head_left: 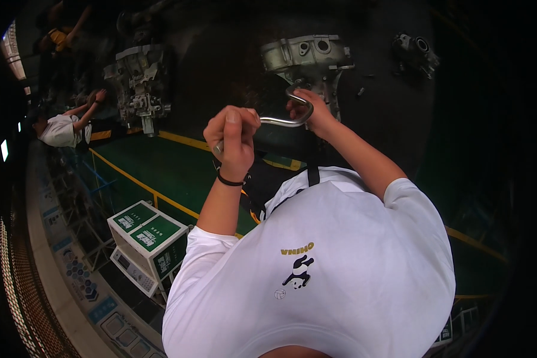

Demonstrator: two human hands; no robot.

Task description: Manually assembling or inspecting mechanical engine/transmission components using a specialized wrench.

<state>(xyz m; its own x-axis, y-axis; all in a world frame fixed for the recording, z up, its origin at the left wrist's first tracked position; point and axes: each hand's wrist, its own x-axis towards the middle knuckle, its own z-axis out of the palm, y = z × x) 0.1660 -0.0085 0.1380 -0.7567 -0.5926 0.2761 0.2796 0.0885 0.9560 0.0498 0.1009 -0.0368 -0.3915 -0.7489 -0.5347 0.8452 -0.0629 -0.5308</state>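
A shiny metal speed brace (pixel 285 123), bent like a crank, is held in front of my chest. My left hand (pixel 232 136) is closed around its near end, thumb on top, with the butt of the handle poking out below the fist. At the bend farther away is my right hand (pixel 314 111), its fingers curled at the shank and partly hidden by the crank. Beyond both hands stands a grey cast-metal gearbox housing (pixel 307 55) with round holes in its face. Where the brace's far tip ends cannot be made out.
To the right on the dark bench lie a smaller metal assembly (pixel 416 52) and a small loose part (pixel 361 92). Another gearbox assembly (pixel 142 83) stands left, with a co-worker in a white shirt (pixel 64 130) beyond it. A white-and-green cabinet (pixel 148 238) is at lower left.
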